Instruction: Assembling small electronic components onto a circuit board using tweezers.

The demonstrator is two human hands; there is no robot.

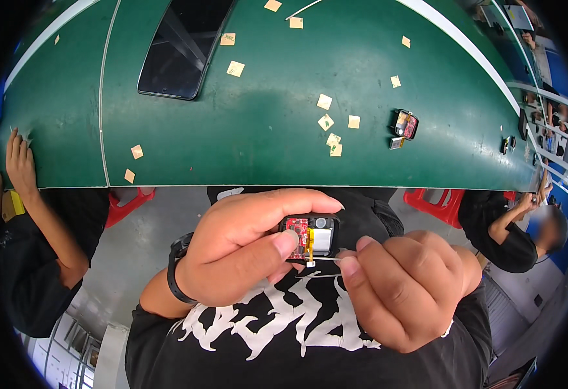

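Observation:
Just past the table's near edge, my left hand (232, 249) grips a small black device case (336, 227) with its thumb pressed on the inside. A red circuit board (298, 227), a silver battery (323, 240) and a yellow ribbon cable (310, 241) show in the open case. The cable hangs over the lower rim and ends in a white tip. My right hand (407, 285) pinches metal tweezers (325, 259); one prong reaches the cable's end, the other lies lower and apart. Whether the prong touches the cable I cannot tell.
On the green table (264, 129) lie a black phone (179, 52), several beige paper squares (354, 122) and another opened device (406, 124) with a loose battery. Red stools (436, 198) stand either side. A person's hand (21, 159) rests at the left; another person sits right.

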